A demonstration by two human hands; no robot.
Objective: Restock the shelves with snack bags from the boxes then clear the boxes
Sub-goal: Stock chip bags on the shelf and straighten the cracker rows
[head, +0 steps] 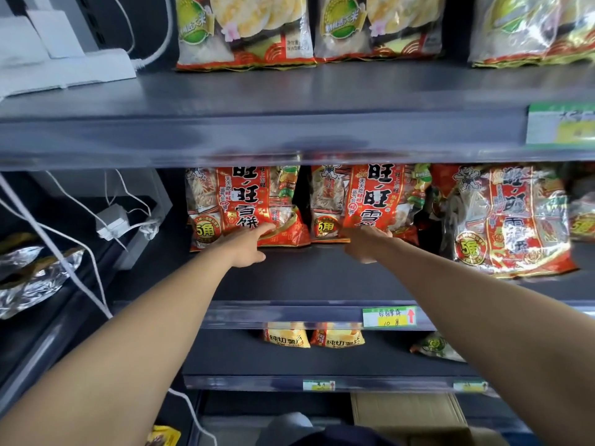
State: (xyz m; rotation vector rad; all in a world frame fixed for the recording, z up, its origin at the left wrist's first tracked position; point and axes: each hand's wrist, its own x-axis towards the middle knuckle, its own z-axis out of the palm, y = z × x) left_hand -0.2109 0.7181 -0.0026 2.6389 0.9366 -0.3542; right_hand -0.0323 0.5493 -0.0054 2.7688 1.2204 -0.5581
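Reaches both arms straight into middle shelf (289,278) at frame centre, hands apart. Presses left hand (249,244), fingers straight, against left red snack bag (240,201); grips lower edge of centre red snack bag (370,197) with right hand (363,244). Keeps both bags upright, long axis vertical, fronts facing outward.

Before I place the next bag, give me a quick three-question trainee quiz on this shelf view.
1. True or false: on the middle shelf, the left hand touches the left red bag and the right hand touches the middle red bag.
2. The price tag with the red arrow sits on which shelf edge? A top, B middle, C bottom.
3. Fill in: the cardboard box lies ___ the yellow bags.
Key: 1 true; 2 B; 3 below.
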